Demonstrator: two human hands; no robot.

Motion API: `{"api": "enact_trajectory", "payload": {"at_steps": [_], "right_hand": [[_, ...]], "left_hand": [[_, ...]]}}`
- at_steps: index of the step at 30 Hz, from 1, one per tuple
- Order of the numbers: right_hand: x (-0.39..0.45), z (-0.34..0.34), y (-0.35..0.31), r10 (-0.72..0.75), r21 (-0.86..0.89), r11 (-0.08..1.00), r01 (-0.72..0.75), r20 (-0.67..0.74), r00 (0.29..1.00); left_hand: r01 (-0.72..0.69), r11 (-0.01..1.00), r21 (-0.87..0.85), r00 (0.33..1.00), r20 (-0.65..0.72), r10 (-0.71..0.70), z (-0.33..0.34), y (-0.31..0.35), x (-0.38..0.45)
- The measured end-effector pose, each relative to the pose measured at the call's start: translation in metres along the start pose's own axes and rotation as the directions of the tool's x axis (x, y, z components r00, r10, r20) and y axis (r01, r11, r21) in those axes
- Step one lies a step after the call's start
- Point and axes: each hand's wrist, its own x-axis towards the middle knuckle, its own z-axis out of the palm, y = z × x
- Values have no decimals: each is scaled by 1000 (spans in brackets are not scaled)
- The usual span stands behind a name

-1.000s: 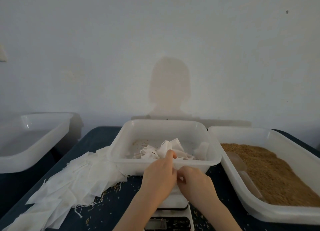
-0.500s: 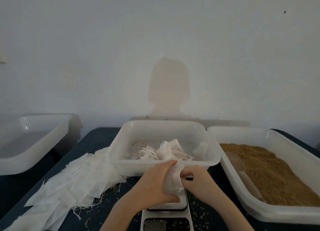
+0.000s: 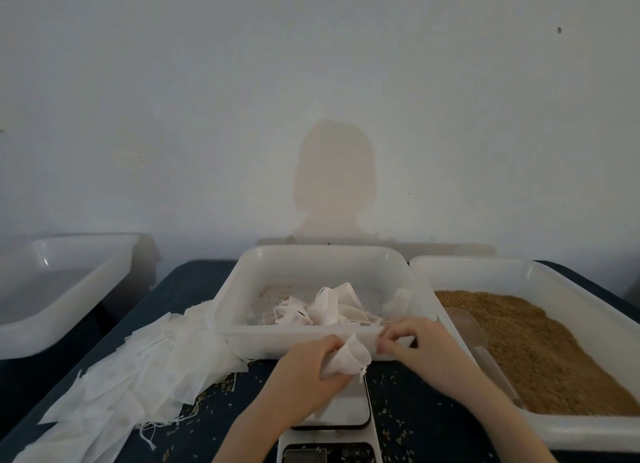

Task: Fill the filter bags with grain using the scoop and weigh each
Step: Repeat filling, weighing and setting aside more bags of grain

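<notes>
left hand (image 3: 304, 365): curled round a small white filter bag (image 3: 348, 358), gripping it by its lower part just above the scale (image 3: 332, 417).
right hand (image 3: 412, 344): fingers bent and pinched together just right of the bag's top, in front of the middle tub's near wall; whether they hold a thread or an edge of the bag i cannot tell.
filter bag: bunched, its open end pointing up and right, between the two hands.
scale: white, with a dark-rimmed plate, at the near edge of the table (image 3: 187, 289) below both wrists; its display is cut off by the frame.
middle tub (image 3: 325, 258): white plastic, behind the hands, holding a small heap of filled bags (image 3: 322, 310) with loose strings.
right tub (image 3: 588, 435): white plastic, touching the middle tub's side, full of brown grain (image 3: 540, 351).
scoop (image 3: 471, 334): clear plastic, lying in the grain along the tub's left wall, handle toward the person.
empty bags (image 3: 138, 372): a flat white pile spread left of the middle tub, threads trailing.
spilled grain (image 3: 391, 424): scattered on the dark tabletop round the scale.
left tub (image 3: 59, 338): white, well apart at the left.
</notes>
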Motion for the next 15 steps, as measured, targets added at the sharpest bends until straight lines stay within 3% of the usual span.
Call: {"api": "enact_trajectory", "payload": {"at_steps": [5,10,12,15], "right_hand": [[5,-38,35,120,-175,976,-132,-82,989],[-4,-70,87,275,-363,830,-422,-392,878],[-7,-76,109,348,-458,747,-482,-348,871],[-5,-71,132,533,-588,651,-480,-96,841]], "left_hand": [[25,1000,17,999,22,-25,4,-1,2],[35,999,10,999,22,-35,11,1,7],[42,999,24,999,26,-43,14,4,9],[53,997,50,998,32,-54,18,6,12]]}}
